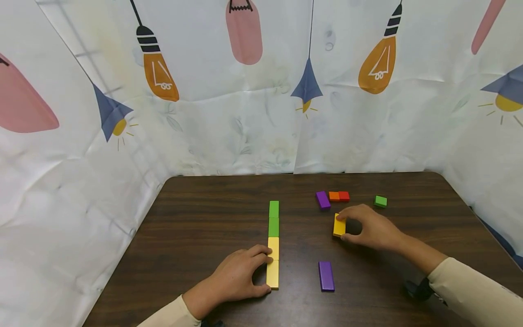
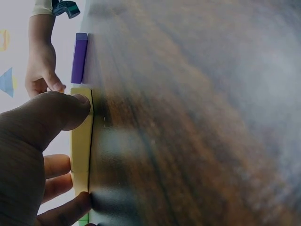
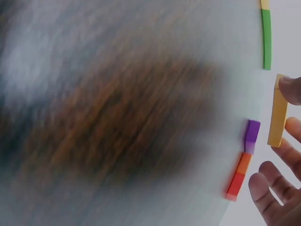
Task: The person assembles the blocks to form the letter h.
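My left hand (image 1: pixel 239 274) rests beside a straight row of blocks, thumb and fingertips touching the left side of its two pale yellow blocks (image 1: pixel 273 274). Two green blocks (image 1: pixel 273 227) continue that row toward the back. In the left wrist view the thumb (image 2: pixel 77 110) presses on the near yellow block (image 2: pixel 82 141). My right hand (image 1: pixel 373 229) pinches a deeper yellow block (image 1: pixel 339 225) between thumb and fingers, right of the row. The right wrist view shows this block (image 3: pixel 277 115) held by its ends, with the other fingers spread below.
A purple block (image 1: pixel 326 276) lies on the brown table (image 1: pixel 204 204) between the hands. Behind the right hand are another purple block (image 1: pixel 323 200), an orange block (image 1: pixel 334 196) against a red block (image 1: pixel 344 196), and a small green block (image 1: pixel 380 201). Patterned white cloth (image 1: pixel 261 122) hangs behind the table.
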Demonstrator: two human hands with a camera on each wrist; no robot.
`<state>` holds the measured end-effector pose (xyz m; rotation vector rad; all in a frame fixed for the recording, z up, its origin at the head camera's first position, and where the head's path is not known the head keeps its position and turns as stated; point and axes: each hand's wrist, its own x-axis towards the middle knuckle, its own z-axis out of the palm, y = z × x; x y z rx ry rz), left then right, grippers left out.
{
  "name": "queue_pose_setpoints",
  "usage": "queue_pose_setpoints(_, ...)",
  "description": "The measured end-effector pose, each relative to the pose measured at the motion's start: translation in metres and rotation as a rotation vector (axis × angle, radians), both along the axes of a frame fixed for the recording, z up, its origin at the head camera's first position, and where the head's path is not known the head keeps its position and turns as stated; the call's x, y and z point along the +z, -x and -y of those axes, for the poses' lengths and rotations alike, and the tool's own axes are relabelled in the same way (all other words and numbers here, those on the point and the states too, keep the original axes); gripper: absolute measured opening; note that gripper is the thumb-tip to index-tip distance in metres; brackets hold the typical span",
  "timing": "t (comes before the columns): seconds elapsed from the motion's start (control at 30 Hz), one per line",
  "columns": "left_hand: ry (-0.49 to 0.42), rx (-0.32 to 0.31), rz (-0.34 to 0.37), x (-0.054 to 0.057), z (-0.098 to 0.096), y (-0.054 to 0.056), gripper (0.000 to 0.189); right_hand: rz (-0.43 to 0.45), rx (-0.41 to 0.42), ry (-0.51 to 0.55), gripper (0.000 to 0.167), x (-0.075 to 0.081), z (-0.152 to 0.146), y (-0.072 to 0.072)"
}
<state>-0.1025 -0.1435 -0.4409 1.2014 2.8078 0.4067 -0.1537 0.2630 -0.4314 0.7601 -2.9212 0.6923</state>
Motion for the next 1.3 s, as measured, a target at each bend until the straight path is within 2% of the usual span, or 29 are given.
queue_pose_setpoints(0.33,-0.006,0.001,-0.01,-0.001,-0.001,-0.001,0.053,0.05,0.065,-0.014,0.045,-0.001,0.013,-0.004)
queue_pose_setpoints(1.3,-0.005,-0.003,-0.008,0.0,0.0,-0.001,0.053,0.066,0.217,0.014,0.042,-0.008,0.034,-0.011)
